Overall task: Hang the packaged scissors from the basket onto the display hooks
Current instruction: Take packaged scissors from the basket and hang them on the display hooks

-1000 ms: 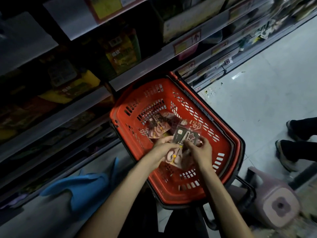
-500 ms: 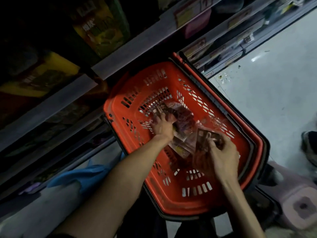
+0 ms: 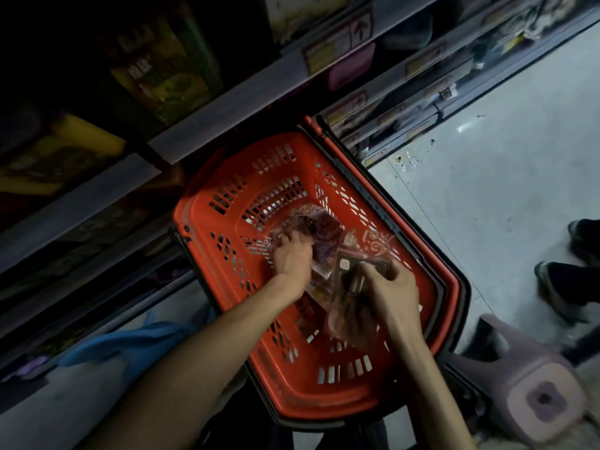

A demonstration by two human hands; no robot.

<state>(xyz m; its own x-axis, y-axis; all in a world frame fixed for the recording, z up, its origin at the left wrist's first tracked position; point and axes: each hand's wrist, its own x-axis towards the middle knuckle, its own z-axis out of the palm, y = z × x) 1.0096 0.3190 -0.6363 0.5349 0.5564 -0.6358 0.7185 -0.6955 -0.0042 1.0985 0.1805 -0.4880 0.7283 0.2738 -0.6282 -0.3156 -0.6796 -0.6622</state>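
2 grips in basket [image 3: 207,207]: left hand [image 3: 292,258] pile [image 3: 322,225], right hand [image 3: 391,295] scissors pack [image 3: 349,315].

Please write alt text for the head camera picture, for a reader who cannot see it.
Two bare hands reach into a red basket: the left hand grips scissor packets on its bottom, the right hand holds a bundle of them. Dim shop shelves stand behind it.

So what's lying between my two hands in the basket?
Overlapping scissors packets, seen in the head view, between the left hand and right hand.
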